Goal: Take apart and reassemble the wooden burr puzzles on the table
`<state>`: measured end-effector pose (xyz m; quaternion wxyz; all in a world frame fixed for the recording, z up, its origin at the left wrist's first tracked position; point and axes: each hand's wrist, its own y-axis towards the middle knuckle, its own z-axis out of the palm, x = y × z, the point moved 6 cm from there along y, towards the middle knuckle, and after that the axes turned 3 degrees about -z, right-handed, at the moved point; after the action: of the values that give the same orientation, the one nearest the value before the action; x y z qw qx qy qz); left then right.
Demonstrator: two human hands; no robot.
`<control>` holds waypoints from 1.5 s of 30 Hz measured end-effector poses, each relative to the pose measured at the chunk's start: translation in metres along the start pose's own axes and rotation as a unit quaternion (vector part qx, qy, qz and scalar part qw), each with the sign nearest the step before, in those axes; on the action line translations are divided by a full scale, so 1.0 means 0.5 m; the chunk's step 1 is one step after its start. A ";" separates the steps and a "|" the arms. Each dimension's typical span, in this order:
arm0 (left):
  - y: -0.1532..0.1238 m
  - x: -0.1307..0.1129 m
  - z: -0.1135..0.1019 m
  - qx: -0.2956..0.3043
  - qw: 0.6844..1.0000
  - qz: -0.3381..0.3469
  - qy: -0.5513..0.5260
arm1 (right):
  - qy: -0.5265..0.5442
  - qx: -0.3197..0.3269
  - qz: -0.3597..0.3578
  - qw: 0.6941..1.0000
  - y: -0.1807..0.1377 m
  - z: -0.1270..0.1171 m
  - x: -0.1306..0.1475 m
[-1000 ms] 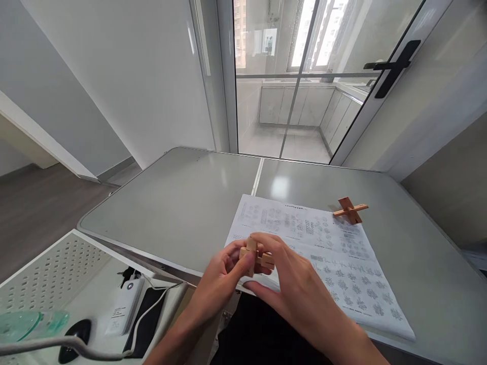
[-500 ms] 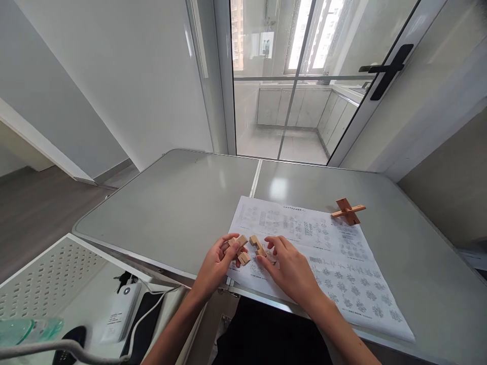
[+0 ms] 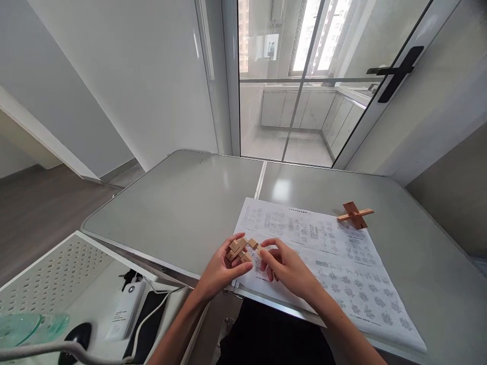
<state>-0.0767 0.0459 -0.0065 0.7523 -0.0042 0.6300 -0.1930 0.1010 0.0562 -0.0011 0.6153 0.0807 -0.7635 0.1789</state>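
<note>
My left hand (image 3: 221,263) cradles a cluster of interlocking wooden puzzle pieces (image 3: 236,248), with the fingers behind it and the thumb along its near side. Between the thumb and fingers of my right hand (image 3: 283,261) is a notched wooden puzzle piece (image 3: 253,244), close to the cluster's right side. Whether the two touch I cannot tell. Both hands are above a printed instruction sheet (image 3: 281,223) covered with small diagrams. Another wooden puzzle (image 3: 355,215), shaped like a cross, lies at the sheet's far right corner.
The grey folding table (image 3: 182,203) has a seam down its middle. At lower left a white perforated stand (image 3: 64,274) holds a white power bank (image 3: 125,312), a cable (image 3: 142,317), keys (image 3: 131,277) and a greenish clear container (image 3: 34,327). A glass door (image 3: 297,111) stands beyond the table.
My right hand has brought its notched piece nearer to the cluster. In my left hand the cluster has turned, and the thumb has shifted down off its top. The view has moved slightly.
</note>
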 end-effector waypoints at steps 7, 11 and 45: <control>0.000 0.010 0.004 -0.016 0.999 0.023 0.037 | 0.169 0.039 0.054 0.983 0.005 0.019 0.017; 0.002 0.010 0.011 -0.059 0.991 0.068 0.097 | 0.183 0.051 0.056 0.980 -0.002 0.031 0.026; -0.022 -0.054 0.068 -0.046 0.945 0.174 0.272 | 0.271 -0.024 0.012 0.962 -0.027 0.045 0.043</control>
<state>-0.0510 0.0356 0.0289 0.5734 0.1241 0.8095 -0.0236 0.0803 0.0376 0.0180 0.7986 0.0057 -0.5733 0.1833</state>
